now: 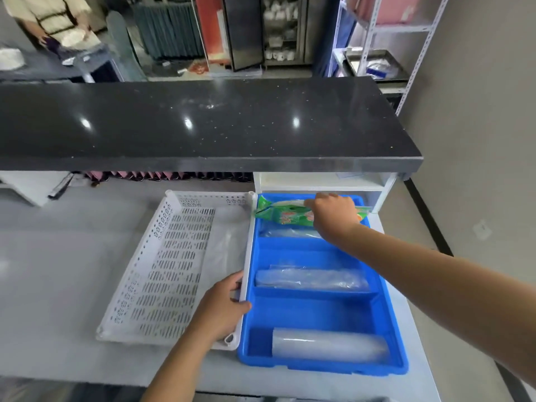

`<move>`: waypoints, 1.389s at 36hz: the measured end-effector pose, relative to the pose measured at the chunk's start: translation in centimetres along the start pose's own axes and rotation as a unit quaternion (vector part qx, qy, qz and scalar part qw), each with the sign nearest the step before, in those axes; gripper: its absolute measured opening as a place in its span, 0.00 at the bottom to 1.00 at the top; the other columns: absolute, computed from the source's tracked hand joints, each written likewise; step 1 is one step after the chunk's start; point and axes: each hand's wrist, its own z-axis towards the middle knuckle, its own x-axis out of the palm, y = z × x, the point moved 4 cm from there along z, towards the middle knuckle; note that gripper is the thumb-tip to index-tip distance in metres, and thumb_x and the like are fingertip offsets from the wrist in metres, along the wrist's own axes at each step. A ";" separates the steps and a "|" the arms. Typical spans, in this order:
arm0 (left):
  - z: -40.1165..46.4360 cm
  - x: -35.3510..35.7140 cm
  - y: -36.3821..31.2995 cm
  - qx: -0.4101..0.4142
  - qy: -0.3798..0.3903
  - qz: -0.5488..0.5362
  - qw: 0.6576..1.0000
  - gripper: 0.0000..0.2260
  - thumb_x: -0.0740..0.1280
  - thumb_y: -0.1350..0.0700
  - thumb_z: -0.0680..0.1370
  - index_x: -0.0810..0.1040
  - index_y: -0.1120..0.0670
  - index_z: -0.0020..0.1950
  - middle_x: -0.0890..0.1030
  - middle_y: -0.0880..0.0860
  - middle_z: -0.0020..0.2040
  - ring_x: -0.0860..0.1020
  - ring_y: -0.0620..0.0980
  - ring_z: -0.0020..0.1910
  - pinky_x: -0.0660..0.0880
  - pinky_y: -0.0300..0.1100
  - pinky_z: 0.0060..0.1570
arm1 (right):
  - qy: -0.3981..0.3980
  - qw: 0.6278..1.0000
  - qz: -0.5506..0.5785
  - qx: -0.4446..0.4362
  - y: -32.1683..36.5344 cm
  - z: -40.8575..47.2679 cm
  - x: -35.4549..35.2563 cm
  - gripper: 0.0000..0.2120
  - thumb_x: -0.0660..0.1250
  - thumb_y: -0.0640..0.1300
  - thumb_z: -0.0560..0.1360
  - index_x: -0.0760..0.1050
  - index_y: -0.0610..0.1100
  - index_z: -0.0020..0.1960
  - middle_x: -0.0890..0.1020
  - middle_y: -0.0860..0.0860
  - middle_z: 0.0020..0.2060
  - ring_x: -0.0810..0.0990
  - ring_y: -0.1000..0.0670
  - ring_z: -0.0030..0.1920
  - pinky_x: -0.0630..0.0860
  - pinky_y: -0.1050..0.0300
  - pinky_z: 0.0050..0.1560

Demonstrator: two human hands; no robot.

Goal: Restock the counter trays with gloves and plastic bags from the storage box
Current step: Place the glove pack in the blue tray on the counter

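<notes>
Both forearms reach in from the bottom edge over a pale grey counter (58, 256). Nearest the viewer, the left hand (223, 309) is curled round the right-hand wall of a white perforated tray (162, 274), thumb on the outer side of the rim and fingers inside it. That tray looks almost bare; only a faint clear film shows along its right side.

Touching it on the right stands a blue divided tray (394, 338), split by cross walls into 4 compartments front to back. In the front compartment lies 1 roll of clear plastic bags (327, 343), cloudy white and cylindrical, set crosswise. The next compartment back shows only blue floor. The 3rd holds a flatter, glossy clear roll (310, 278), also crosswise. In the far compartment a clear wrapped bundle (287, 233) lies low, and above it a green printed packet (281, 213) with orange and white markings spans the tray's width, its left end overhanging the rim.

The right hand (333, 213) is closed on this green packet near its right part, knuckles up, fingers wrapped over its top edge. Whether the packet rests on the tray or is lifted clear cannot be told.

Behind, a black speckled countertop (203, 126) runs across, raised above the grey surface.
</notes>
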 end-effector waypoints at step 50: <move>-6.5 0.2 -0.1 0.020 -0.221 -0.045 0.974 0.24 0.72 0.48 0.76 0.71 0.39 0.70 0.74 0.41 0.66 0.72 0.39 0.65 0.73 0.42 0.64 | 0.059 0.901 0.425 -0.062 5.2 -13.2 -2.4 0.24 0.66 0.55 0.77 0.71 0.49 0.71 0.72 0.50 0.72 0.66 0.47 0.74 0.62 0.46 0.72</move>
